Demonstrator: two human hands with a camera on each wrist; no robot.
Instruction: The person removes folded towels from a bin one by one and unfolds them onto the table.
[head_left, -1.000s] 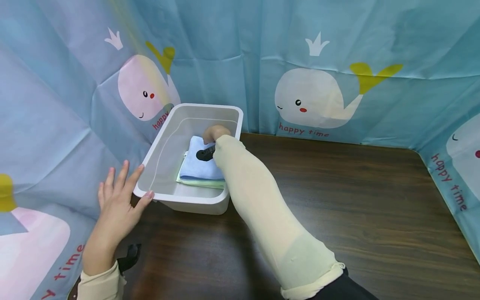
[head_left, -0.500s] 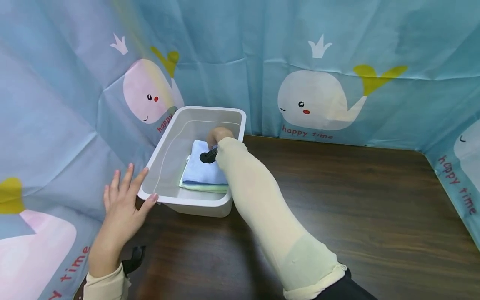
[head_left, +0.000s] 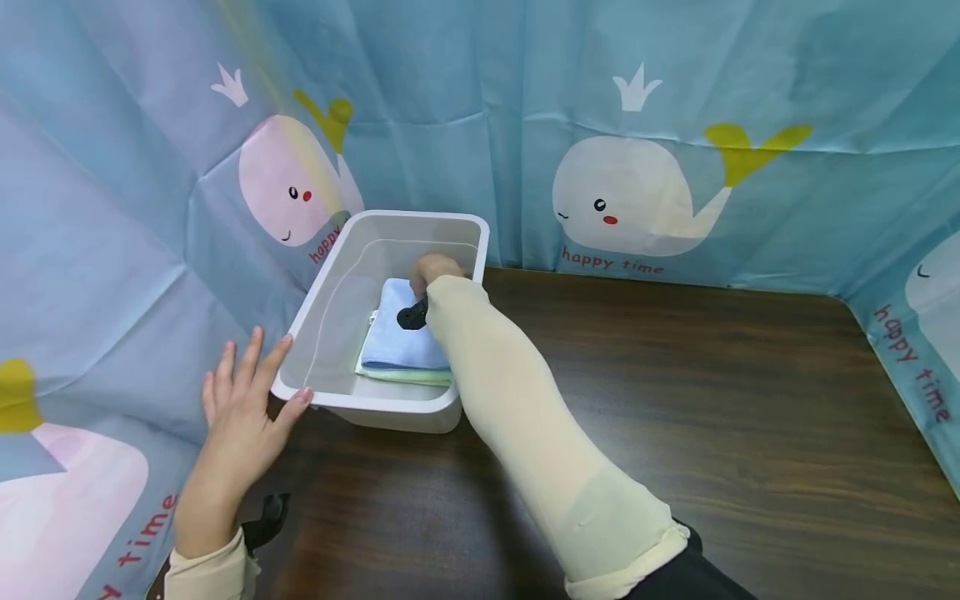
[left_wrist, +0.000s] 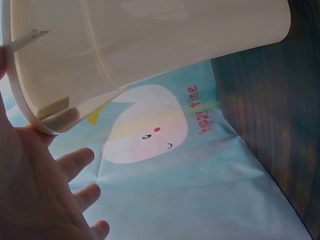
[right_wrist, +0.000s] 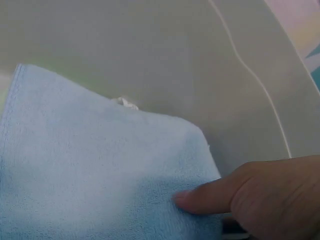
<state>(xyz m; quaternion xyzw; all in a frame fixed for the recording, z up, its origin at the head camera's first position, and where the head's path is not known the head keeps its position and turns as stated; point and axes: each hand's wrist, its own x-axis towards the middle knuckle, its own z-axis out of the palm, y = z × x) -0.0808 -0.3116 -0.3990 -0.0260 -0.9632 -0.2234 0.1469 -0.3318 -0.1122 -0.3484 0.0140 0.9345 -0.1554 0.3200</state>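
Note:
Inside a light grey plastic bin (head_left: 315,317), a folded blue cloth (head_left: 397,346) lies on a folded green cloth (head_left: 405,377). My right hand (head_left: 435,268) reaches down into the bin at the cloth's far end. In the right wrist view, its thumb (right_wrist: 205,197) presses on top of the blue cloth close to the edge, and the other fingers are hidden past that edge. My left hand (head_left: 243,417) rests at the bin's near left corner with fingers spread. Its thumb and index finger touch the rim (left_wrist: 22,107), and the remaining fingers stand off it.
The bin stands on a dark wooden table (head_left: 675,400). A blue curtain (head_left: 517,75) printed with whales rises behind and along the left, close to the bin. A white tag (right_wrist: 127,103) sticks out beside the blue cloth. A black strap piece (head_left: 267,521) sits at my left wrist.
The head view shifts slightly. Both hands keep nearly the same places: the left at the bin's corner, the right down on the blue cloth.

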